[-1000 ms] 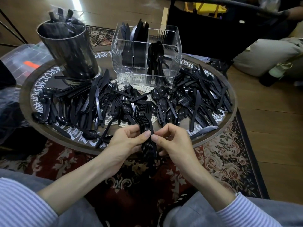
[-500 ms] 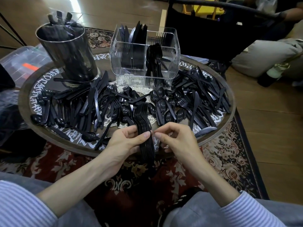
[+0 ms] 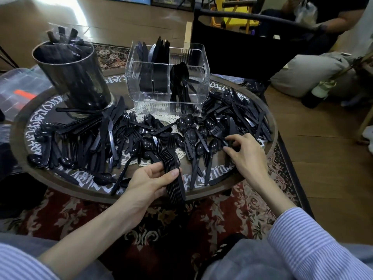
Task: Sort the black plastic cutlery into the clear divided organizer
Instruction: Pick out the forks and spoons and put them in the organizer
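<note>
My left hand (image 3: 149, 180) grips a nested stack of black forks (image 3: 168, 150) by the handles, tines pointing away over the near table edge. My right hand (image 3: 246, 152) reaches into the loose black cutlery pile (image 3: 222, 126) on the right, fingertips curled and pinching a piece there; which kind it is I cannot tell. The clear divided organizer (image 3: 141, 67) stands at the back centre. It holds black knives (image 3: 159, 51) at the back left and black spoons (image 3: 179, 81) at the front right.
Loose forks, knives and spoons cover the round lettered table (image 3: 201, 196). A tall dark cylinder (image 3: 74, 77) with cutlery stands back left. A black chair (image 3: 232, 47) sits behind the table, a seated person far right, and a patterned rug (image 3: 260, 201) lies below.
My right hand has left the fork stack and moved right into the pile. My left hand now holds the stack alone.
</note>
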